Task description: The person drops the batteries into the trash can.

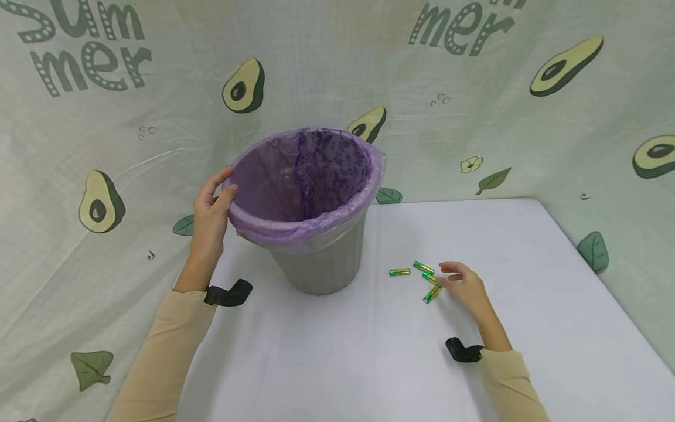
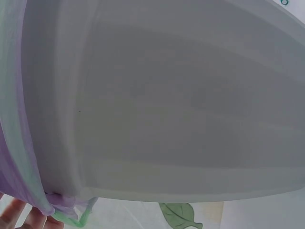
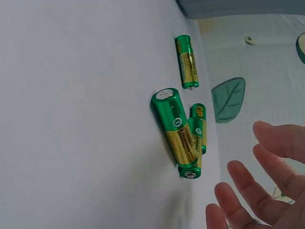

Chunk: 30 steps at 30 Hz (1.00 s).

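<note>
A grey trash bin [image 1: 321, 266] lined with a purple bag [image 1: 263, 176] stands on the white table. At its left rim, my left hand [image 1: 208, 220] holds the bag-covered edge with thumb and fingers; in the left wrist view only a few fingertips [image 2: 33, 220] show beside the rim. Several green-and-gold batteries lie right of the bin: one battery [image 3: 187, 62] apart, the others, including a battery [image 3: 176, 126], clustered together. My right hand [image 1: 464, 287] hovers beside the cluster, fingers spread and slightly bent, holding nothing; the right wrist view shows a gap between fingertips and batteries.
The white table [image 1: 527, 264] meets a cloth backdrop [image 1: 316, 58] printed with avocados and leaves behind and at both sides. Black wrist mounts, one on the left wrist [image 1: 229, 293] and one on the right wrist [image 1: 464, 350], jut inward over the table.
</note>
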Each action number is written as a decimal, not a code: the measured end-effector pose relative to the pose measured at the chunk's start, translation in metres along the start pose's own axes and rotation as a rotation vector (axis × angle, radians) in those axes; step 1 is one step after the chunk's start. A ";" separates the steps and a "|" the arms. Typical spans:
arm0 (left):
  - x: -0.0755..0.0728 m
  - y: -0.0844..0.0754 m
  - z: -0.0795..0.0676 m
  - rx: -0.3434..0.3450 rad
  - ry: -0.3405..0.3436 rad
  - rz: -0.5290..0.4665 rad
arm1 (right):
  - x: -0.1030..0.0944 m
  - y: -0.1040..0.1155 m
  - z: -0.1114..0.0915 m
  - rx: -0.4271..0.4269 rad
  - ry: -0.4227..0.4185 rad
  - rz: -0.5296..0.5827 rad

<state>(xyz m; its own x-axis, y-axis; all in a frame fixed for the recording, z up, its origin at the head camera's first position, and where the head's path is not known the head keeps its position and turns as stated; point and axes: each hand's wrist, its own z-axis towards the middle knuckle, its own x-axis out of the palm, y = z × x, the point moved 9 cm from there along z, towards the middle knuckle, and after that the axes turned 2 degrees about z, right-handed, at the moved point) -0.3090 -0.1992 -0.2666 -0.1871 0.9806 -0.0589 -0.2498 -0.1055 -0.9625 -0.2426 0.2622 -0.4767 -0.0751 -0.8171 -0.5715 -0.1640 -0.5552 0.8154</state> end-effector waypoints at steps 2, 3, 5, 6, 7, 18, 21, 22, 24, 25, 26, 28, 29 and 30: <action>0.000 0.001 0.000 0.001 -0.004 0.008 | 0.004 -0.005 0.001 0.018 0.015 -0.007; -0.001 0.001 0.000 0.000 -0.006 0.012 | 0.006 -0.006 0.001 0.025 0.020 -0.011; -0.001 0.001 0.000 -0.001 -0.011 0.015 | 0.008 -0.010 0.002 0.032 0.021 -0.026; -0.001 0.001 0.000 -0.001 -0.012 0.013 | 0.009 -0.011 0.003 0.031 0.021 -0.035; -0.001 0.001 0.000 0.000 -0.013 0.012 | 0.010 -0.012 0.003 0.031 0.019 -0.044; -0.001 0.000 0.000 0.006 -0.006 0.008 | 0.014 -0.018 0.010 0.081 0.032 -0.091; 0.000 0.001 0.000 0.002 -0.006 0.015 | 0.015 -0.018 0.011 0.099 0.049 -0.107; -0.001 0.001 0.000 -0.001 -0.007 0.018 | 0.016 -0.018 0.012 0.104 0.054 -0.113; -0.001 0.001 0.000 -0.005 -0.010 0.028 | 0.016 -0.017 0.013 0.112 0.063 -0.125; -0.001 0.001 0.001 -0.007 -0.010 0.030 | 0.017 -0.018 0.013 0.120 0.068 -0.133; -0.001 0.001 0.001 -0.009 -0.011 0.033 | 0.018 -0.018 0.013 0.124 0.072 -0.144; -0.002 0.002 0.001 -0.010 -0.015 0.036 | 0.019 -0.019 0.014 0.132 0.081 -0.154; -0.002 0.002 0.001 -0.010 -0.019 0.036 | 0.019 -0.019 0.014 0.129 0.085 -0.158; -0.003 0.002 0.001 -0.011 -0.022 0.032 | 0.020 -0.019 0.015 0.128 0.089 -0.161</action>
<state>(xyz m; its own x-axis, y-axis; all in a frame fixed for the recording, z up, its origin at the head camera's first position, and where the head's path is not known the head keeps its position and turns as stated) -0.3100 -0.2021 -0.2680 -0.2159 0.9728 -0.0841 -0.2333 -0.1350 -0.9630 -0.2553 0.2587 -0.5046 0.0481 -0.7329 -0.6787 -0.2909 -0.6603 0.6924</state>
